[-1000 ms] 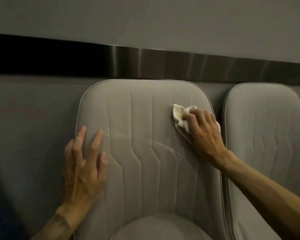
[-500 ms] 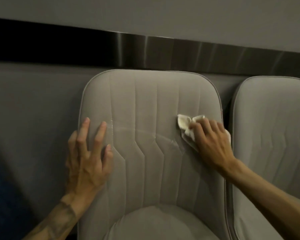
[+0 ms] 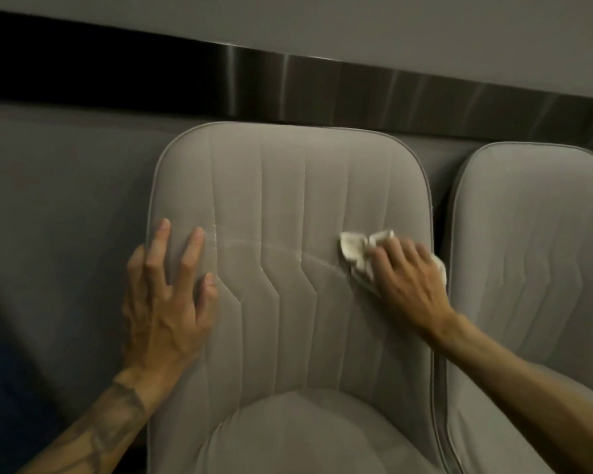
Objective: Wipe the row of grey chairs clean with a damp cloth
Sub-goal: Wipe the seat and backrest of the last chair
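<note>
A grey padded chair with stitched vertical seams fills the middle of the head view. My right hand presses a crumpled white cloth against the right side of its backrest. A faint damp arc runs across the backrest to the left of the cloth. My left hand lies flat on the backrest's left edge, fingers spread, holding nothing. A second grey chair stands close on the right, partly cut off by the frame edge.
Behind the chairs runs a grey wall with a dark, shiny metal strip above the backrests. The chair's round seat cushion shows at the bottom. A narrow gap separates the two chairs.
My right hand and the cloth have slid a little down the right side of the backrest. The left hand has stayed on the left edge. The view has shifted slightly.
</note>
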The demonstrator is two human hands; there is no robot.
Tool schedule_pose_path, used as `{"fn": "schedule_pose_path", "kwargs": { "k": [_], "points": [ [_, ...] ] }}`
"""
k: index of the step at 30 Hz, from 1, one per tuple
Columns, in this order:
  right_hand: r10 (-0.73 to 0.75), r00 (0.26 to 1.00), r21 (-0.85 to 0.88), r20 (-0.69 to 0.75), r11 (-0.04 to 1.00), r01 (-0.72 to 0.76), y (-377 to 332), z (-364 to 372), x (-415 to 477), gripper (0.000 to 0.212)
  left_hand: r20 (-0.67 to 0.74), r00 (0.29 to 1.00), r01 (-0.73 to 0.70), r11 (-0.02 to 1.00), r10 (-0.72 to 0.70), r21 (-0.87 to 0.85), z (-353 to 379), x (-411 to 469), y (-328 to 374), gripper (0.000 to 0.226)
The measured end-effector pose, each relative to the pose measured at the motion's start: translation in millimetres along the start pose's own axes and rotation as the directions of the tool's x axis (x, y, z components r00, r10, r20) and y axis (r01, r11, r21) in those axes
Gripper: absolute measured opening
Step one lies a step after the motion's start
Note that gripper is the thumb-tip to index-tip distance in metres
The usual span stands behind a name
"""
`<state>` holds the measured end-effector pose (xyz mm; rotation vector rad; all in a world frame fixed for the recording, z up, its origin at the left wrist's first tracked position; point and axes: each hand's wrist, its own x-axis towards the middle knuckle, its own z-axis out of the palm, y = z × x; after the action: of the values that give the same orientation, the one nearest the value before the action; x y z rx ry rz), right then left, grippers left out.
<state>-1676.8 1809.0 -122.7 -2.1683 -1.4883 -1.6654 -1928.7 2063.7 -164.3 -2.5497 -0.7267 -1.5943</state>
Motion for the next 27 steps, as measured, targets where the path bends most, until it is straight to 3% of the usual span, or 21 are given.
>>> {"fn": "schedule_pose_path", "kwargs": {
  "k": [4,7,9,11,13,15,18,21,24,27],
  "points": [
    [0.25,0.961,0.023,-0.121,0.968,-0.25,38,-5,85,0.029,0.002,1.0,-0.005,1.0,0.005,0.001,2,1,0,0.058],
    [0.351,0.931,0.038,-0.098,0.936,-0.349,28,1,65,0.028,0.0,1.0,-0.014,1.0,0.014,-0.008,3,1,-2,0.059],
    [0.258,0.966,0.037,-0.031,0.966,-0.257,8,1,23,0.031,0.002,1.0,-0.018,1.0,0.018,-0.008,4,0,-4,0.059],
    [0.035,0.998,0.025,0.049,0.999,-0.036,-9,1,-22,0.024,0.001,1.0,-0.02,1.0,0.02,-0.01,5,0,-5,0.059],
    [-0.175,0.979,-0.006,0.104,0.984,0.176,-7,-4,-37,0.022,0.004,1.0,-0.015,1.0,0.015,-0.016,5,0,-5,0.059],
    [-0.16,0.983,-0.016,0.088,0.987,0.162,7,-7,-10,0.025,-0.007,1.0,-0.009,1.0,0.009,-0.011,5,0,-5,0.059],
    [0.111,0.993,-0.046,0.032,0.993,-0.109,22,-9,45,0.039,-0.024,1.0,-0.021,1.0,0.021,0.004,6,-1,-7,0.058],
    [0.208,0.978,-0.025,0.025,0.978,-0.207,3,-3,29,0.041,-0.035,0.999,-0.027,1.0,0.027,0.016,7,-2,-8,0.059],
    [-0.01,0.997,-0.009,0.078,1.0,0.011,-41,4,-53,0.029,-0.044,0.998,-0.031,0.999,0.032,0.029,8,-2,-8,0.059],
    [-0.269,0.933,0.048,0.239,0.963,0.265,-59,3,-102,0.042,-0.032,0.999,-0.028,1.0,0.029,0.01,5,-1,-7,0.059]
  ]
}}
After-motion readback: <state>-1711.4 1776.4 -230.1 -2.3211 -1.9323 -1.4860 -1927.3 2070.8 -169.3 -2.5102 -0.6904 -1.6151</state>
